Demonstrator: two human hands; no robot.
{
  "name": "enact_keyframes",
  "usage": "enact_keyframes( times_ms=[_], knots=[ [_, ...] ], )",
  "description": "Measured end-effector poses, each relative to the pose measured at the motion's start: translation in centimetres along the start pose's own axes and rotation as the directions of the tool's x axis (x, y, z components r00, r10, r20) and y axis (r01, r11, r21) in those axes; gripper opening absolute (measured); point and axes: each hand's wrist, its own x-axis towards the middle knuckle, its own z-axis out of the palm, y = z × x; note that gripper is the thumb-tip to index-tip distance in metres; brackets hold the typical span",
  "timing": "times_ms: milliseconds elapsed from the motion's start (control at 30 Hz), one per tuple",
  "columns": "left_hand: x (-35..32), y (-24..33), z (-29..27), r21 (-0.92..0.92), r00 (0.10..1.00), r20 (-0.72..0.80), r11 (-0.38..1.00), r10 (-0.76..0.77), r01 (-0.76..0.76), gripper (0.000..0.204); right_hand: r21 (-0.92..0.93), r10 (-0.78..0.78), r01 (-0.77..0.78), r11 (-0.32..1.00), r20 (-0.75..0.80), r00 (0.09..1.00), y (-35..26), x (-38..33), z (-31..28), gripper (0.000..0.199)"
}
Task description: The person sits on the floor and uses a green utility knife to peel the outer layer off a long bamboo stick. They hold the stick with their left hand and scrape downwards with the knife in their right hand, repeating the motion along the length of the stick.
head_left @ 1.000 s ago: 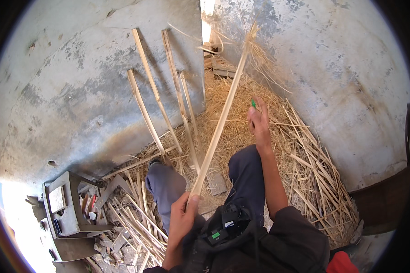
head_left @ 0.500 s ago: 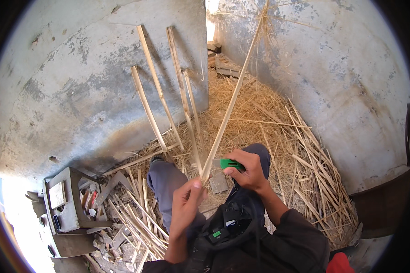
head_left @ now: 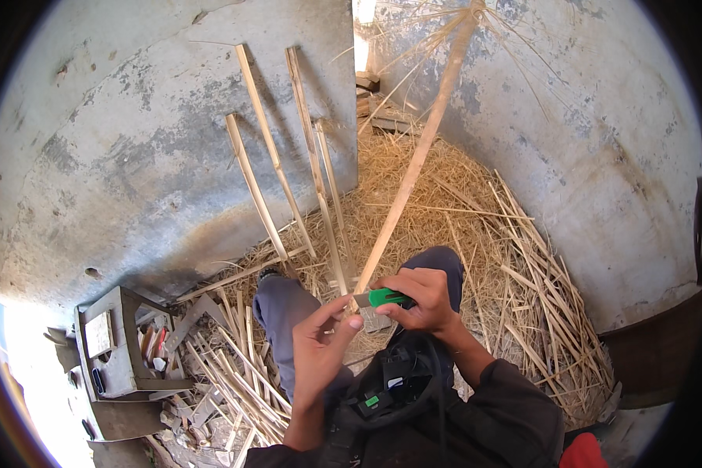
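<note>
A long pale wooden strip [head_left: 416,168] slants up and away from me toward the far wall, with thin curled shavings fanned out at its far end. My left hand [head_left: 324,339] pinches the near end of this strip between thumb and fingers. In my right hand [head_left: 429,300] is a green-handled utility knife [head_left: 388,297]. Its blade lies across the strip just beyond my left fingertips. Both hands are close together between my knees.
Several wooden strips [head_left: 265,148] lean on the left wall. Straw-like shavings [head_left: 444,183] cover the floor ahead. Bundled thin sticks lie right [head_left: 554,327] and left [head_left: 242,374]. A worn box [head_left: 125,382] with odds and ends stands at the left.
The strip has turned, showing its broader face, and its far end has swung right. The knife has moved left onto the strip, near my left fingers, which have opened slightly.
</note>
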Motion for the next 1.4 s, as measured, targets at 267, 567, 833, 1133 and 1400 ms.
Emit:
enact_keyframes(
  times_ms=[267, 567, 833, 1133, 1400],
  knots=[
    [-0.1, 2.0, 0.8, 0.210, 0.996, 0.029, 0.973, 0.089, -0.093, 0.038, -0.004, -0.052, 0.052, 0.999, -0.022, 0.998, -0.3, 0.4, -0.3, 0.040],
    [-0.7, 2.1, 1.4, 0.209, 0.995, -0.015, 0.974, 0.097, -0.092, 0.037, -0.127, -0.070, 0.056, 0.990, -0.110, 0.992, 0.3, 0.1, -0.3, 0.049],
    [-0.9, 2.2, 1.6, 0.278, 0.994, -0.042, 0.956, 0.106, -0.090, 0.034, -0.184, -0.097, 0.073, 0.980, -0.126, 0.987, 0.8, 0.6, -0.7, 0.044],
    [-1.2, 2.1, 1.2, 0.314, 0.994, -0.050, 0.947, 0.092, -0.072, 0.033, -0.236, -0.129, 0.101, 0.967, -0.109, 0.986, 1.1, 0.8, -0.7, 0.045],
    [-1.3, 1.1, 0.5, 0.324, 0.989, -0.057, 0.940, 0.137, -0.111, 0.034, -0.231, -0.103, 0.074, 0.970, -0.117, 0.988, 1.1, 1.3, -0.5, 0.043]
  ],
)
